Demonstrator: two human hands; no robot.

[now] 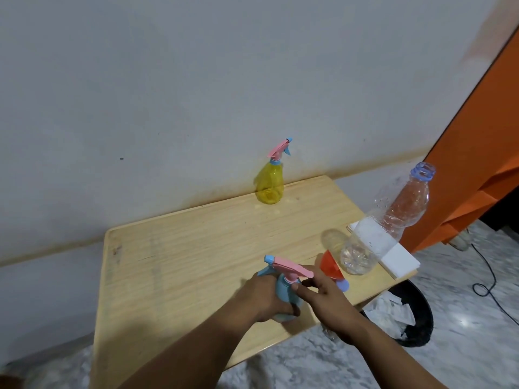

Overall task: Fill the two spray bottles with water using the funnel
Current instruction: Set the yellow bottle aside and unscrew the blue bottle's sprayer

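A blue spray bottle with a pink and blue trigger head stands near the front of the wooden table. My left hand wraps around its body. My right hand has its fingers at the bottle's collar, just under the trigger head. A yellow spray bottle with its head on stands at the table's back edge by the wall. The orange funnel lies on its side right of my hands, blue spout toward me. A clear plastic water bottle, uncapped and almost empty, stands at the right.
A white flat block lies under the clear bottle at the table's right edge. A black bin with crumpled paper sits on the marble floor to the right. An orange piece of furniture and a black cable are beyond it.
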